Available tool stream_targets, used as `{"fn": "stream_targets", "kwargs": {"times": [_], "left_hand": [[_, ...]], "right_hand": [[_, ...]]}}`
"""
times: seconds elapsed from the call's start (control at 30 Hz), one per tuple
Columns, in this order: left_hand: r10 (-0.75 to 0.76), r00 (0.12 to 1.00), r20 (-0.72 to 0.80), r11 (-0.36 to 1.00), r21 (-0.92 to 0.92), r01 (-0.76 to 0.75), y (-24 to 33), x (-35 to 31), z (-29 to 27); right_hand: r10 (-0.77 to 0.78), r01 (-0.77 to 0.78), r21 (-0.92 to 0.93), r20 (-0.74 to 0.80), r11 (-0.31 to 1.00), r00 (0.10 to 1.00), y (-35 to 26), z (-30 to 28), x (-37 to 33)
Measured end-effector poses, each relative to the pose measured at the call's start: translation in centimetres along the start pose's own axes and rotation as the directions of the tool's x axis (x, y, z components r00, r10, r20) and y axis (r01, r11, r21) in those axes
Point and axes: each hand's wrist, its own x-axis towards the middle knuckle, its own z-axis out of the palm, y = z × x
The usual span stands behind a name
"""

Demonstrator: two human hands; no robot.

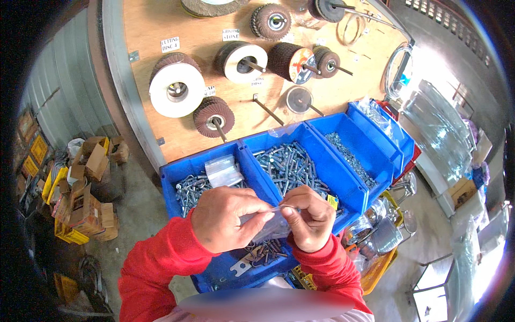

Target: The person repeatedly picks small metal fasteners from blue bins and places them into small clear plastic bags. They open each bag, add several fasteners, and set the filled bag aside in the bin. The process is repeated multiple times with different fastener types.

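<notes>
In front of me, my left hand (225,219) and my right hand (311,221) pinch the top edge of a small clear plastic bag (272,229) between thumbs and fingers. The bag hangs below my fingertips; whether anything is inside I cannot tell. Beyond my hands, a blue bin (170,185) at the left holds loose screws and a clear plastic packet (223,170). The middle bin is filled with bolts (292,165), and small fasteners (351,158) lie in the bin to its right. Under my hands, rusty hooked hardware (264,253) and a slotted metal plate (241,265) lie in a nearer blue bin.
Grinding and flap discs hang on pegs from a plywood board (145,102) behind the bins; bare pegs (268,111) stick out. Cardboard boxes (86,209) stand on the floor at left. At right are a yellow crate (378,271) with packed parts and plastic-wrapped panels (434,129).
</notes>
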Motion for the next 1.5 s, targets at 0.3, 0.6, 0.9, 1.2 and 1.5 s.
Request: {"fn": "stream_targets", "kwargs": {"times": [0.3,0.6,0.9,1.2,1.5], "left_hand": [[0.038,0.998,-0.045,0.998,0.053,-0.035,-0.8,-0.6,-0.1],[-0.017,0.999,-0.036,1.0,-0.013,0.016,-1.6,-1.1,-0.2],[0.027,0.998,-0.056,1.0,0.005,-0.027,-2.1,-1.8,-0.8],[-0.011,0.982,-0.187,0.99,-0.142,-0.016,-2.9,-3.0,-0.1],[-0.013,0.968,-0.25,0.977,-0.211,-0.042,-2.0,-2.4,0.5]], "right_hand": [[-0.018,0.019,0.01,-0.039,1.0,0.999,0.6,0.1,-0.1],[0.034,-0.034,0.059,0.009,0.998,0.999,0.7,0.2,0.1],[0.252,-0.269,0.151,0.127,0.951,0.96,1.1,0.1,0.1],[0.258,-0.259,0.261,0.036,0.93,0.965,0.2,0.3,-0.2],[0.147,-0.144,0.174,-0.006,0.974,0.989,-0.4,0.9,0.0]]}}
